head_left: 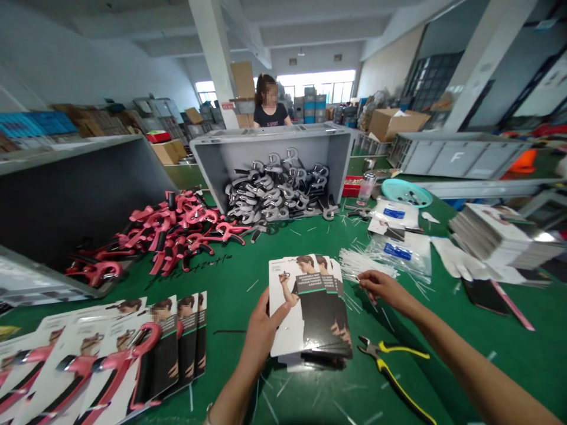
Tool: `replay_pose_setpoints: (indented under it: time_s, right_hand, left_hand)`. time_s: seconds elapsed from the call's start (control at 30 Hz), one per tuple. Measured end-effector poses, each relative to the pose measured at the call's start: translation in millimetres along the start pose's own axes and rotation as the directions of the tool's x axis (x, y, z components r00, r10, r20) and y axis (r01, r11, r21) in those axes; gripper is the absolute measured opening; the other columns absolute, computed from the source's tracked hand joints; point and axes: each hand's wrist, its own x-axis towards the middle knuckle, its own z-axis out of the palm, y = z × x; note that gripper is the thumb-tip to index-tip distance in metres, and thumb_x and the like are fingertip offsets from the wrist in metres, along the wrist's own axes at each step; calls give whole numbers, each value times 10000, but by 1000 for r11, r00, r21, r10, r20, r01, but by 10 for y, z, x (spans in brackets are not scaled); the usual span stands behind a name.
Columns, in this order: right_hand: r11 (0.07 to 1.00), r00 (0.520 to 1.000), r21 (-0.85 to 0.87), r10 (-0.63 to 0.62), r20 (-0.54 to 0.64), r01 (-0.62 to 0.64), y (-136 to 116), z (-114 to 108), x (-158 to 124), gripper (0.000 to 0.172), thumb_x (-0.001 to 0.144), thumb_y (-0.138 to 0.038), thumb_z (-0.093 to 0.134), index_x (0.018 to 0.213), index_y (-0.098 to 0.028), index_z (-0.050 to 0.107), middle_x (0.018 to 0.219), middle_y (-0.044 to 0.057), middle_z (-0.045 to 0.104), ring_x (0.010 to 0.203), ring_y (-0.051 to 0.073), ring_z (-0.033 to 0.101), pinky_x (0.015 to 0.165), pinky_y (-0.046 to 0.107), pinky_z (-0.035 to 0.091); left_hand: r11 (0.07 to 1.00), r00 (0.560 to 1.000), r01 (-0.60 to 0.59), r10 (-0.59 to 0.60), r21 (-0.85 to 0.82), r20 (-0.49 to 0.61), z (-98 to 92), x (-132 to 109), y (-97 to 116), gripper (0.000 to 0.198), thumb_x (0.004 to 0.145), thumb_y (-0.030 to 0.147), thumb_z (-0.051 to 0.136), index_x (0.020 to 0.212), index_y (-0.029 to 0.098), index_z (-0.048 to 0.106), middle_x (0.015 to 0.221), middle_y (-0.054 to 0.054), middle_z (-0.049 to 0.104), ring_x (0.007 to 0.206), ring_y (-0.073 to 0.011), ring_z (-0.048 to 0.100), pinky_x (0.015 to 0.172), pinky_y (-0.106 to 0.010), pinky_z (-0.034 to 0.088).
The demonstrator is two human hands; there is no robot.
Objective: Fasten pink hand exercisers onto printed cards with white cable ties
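My left hand [261,327] grips the left edge of a fanned stack of printed backing cards [323,319], thumb on top. At the pile of white cable ties [365,261], my right hand [381,288] is closed in a pinch on what looks like a thin white tie; the fingertips partly hide it. Yellow-and-black diagonal cutters [383,360] lie with handles apart below my right hand. To the left, overlapping cards bear pink hand grips [148,342] fastened on them. Loose pink hand grips [186,227] are heaped behind, and grey hand grips [274,192] fill a tipped bin.
The grey bin [341,165] lies on its side, opening toward me; a dark-lined bin [66,195] stands left. Card stacks [496,236], a white glove [458,257], plastic bags [398,251] and a turquoise plate [405,192] are at right. A person [270,109] is behind the bin.
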Motion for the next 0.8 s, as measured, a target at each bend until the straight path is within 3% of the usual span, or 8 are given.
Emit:
replay_pose_setpoints:
  time_s: [0.13,0.27,0.37,0.5,0.63,0.8]
  right_hand:
    - [998,1000,55,-19,-2,19,-205,-73,-102,359,824,-533,634,788,-178,599,492,-50,515,405,106,457,406,238,396]
    - [981,993,166,-93,-68,103,-619,-29,-154,297,868,-486,628,891,-193,582,698,9,649,586,136,615,559,258,515]
    - [922,973,311,-211,-97,231,-1071,290,-172,269,867,-437,671,939,-209,546,935,59,707,811,179,699,701,298,576]
    - [825,903,390,-429,-42,410,-1519,1001,-247,216,961,-415,568,1002,-224,475,937,47,717,754,184,719,654,335,605]
    - [850,879,258,-476,2,460,-1534,1524,-250,205,1002,-419,491,1018,-216,471,971,65,710,703,152,707,628,301,599]
    - [870,883,193,-468,38,453,-1389,1681,-188,233,1013,-422,461,1054,-195,495,984,84,680,745,164,705,644,311,604]
  left_hand:
    - [998,988,-62,65,32,-137,-161,-77,146,669,693,384,825,1306,224,609,1282,-79,674,1075,-285,667,825,-304,532]
    - [993,999,-37,34,-112,-31,-304,-147,304,659,723,361,793,1320,186,576,1188,-102,715,912,-247,707,722,-288,534]
    - [994,1000,-5,8,-112,27,-353,-140,356,661,697,321,800,1301,156,590,1086,-103,742,748,-206,700,628,-257,503]
    - [992,999,-29,31,-126,10,-425,-124,309,609,690,288,783,1258,139,620,1016,-87,746,714,-180,675,622,-239,478]
    - [989,999,-41,37,-143,-28,-586,-170,219,550,701,274,767,1221,143,645,1005,-73,744,715,-166,662,636,-233,467]
    - [987,999,-43,38,-154,-34,-730,-177,140,535,720,283,767,1223,146,647,990,-66,744,715,-163,656,628,-227,460]
